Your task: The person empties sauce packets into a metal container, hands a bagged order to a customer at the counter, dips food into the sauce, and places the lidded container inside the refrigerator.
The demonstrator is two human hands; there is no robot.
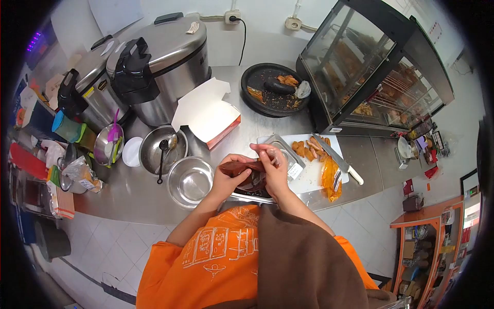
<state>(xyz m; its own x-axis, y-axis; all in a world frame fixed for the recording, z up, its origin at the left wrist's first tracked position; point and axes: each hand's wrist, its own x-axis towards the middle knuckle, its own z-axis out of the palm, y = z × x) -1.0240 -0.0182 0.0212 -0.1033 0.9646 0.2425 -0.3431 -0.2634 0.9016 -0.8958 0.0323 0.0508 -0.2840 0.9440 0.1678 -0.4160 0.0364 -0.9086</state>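
In front of my body, my left hand (pixel 226 179) grips the side of a plastic bag with dark brown contents (pixel 241 167). My right hand (pixel 276 172) is closed at the bag's other side, its fingers raised and pinched near some clear plastic. Under the hands, partly hidden, a metal container (pixel 246 198) with something dark in it sits at the counter's front edge. An empty steel bowl (pixel 189 181) stands just left of my left hand. Close to my right hand lies a metal lid or tray (pixel 282 147) with a white label.
A white cutting board (pixel 312 175) carries cut fried pieces (pixel 309 149), a knife (pixel 339 160) and an orange packet (pixel 331 179). Behind are an open box (pixel 206 113), a stone mortar (pixel 257 105), large steel cookers (pixel 164 56) and a glass display cabinet (pixel 355 56). Another bowl (pixel 149 159) holds ladles.
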